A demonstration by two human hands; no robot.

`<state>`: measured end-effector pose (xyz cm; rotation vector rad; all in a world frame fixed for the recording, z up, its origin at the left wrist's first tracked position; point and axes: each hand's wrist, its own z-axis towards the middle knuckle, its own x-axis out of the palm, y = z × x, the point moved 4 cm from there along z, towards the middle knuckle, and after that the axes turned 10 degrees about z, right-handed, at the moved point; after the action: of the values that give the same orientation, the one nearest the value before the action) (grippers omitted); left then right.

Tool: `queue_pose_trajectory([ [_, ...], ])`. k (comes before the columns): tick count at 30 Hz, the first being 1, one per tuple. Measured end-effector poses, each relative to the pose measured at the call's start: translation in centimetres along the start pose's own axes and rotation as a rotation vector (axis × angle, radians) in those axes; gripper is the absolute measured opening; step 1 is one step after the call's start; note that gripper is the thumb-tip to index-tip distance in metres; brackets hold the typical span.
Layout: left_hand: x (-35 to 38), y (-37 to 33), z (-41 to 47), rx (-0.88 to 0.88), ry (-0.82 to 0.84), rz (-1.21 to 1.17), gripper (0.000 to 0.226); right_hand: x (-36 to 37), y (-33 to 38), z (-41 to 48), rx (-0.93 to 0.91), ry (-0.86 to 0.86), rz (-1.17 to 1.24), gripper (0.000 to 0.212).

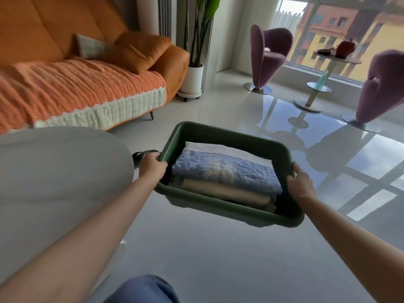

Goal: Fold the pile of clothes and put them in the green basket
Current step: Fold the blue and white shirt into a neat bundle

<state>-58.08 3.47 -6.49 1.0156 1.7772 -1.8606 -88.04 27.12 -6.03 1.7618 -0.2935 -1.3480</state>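
The green basket [220,133] is held above the glossy floor, tilted slightly toward me. Inside it lies a stack of folded clothes: a blue quilted piece [225,170] on top, a white one [220,149] behind it, and a beige one [225,191] underneath at the front. My left hand [152,166] grips the basket's left rim. My right hand [300,182] grips the right rim. Both arms are stretched out in front of me.
A grey round table [54,171] sits at my left. An orange sofa [83,68] with a blanket stands behind it, next to a potted plant [193,77]. Two purple chairs [265,55] and a small side table [317,90] stand by the window at right.
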Motion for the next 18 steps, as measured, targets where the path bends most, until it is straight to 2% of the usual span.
queue_pose_trajectory([
  [4, -7.4, -1.0, -2.5, -0.035, -0.071, -0.053, 0.030, -2.6, 6.7, -1.5, -0.155, 0.030, 0.034, 0.055],
  [8, -14.9, 1.0, -5.3, -0.087, -0.176, -0.115, 0.030, -1.7, 12.2, -3.7, -0.236, 0.112, 0.102, 0.056],
  [11, -20.7, 3.8, -8.0, -0.125, -0.247, -0.144, 0.024, 0.8, 16.3, -5.8, -0.298, 0.194, 0.137, 0.057],
  [16, -29.5, 11.7, -14.1, -0.245, -0.390, -0.185, 0.035, 7.6, 24.0, -12.3, -0.441, 0.383, 0.173, 0.055],
  [18, -32.4, 15.5, -17.0, -0.320, -0.460, -0.141, 0.028, 11.2, 26.8, -15.4, -0.493, 0.458, 0.170, 0.054],
])
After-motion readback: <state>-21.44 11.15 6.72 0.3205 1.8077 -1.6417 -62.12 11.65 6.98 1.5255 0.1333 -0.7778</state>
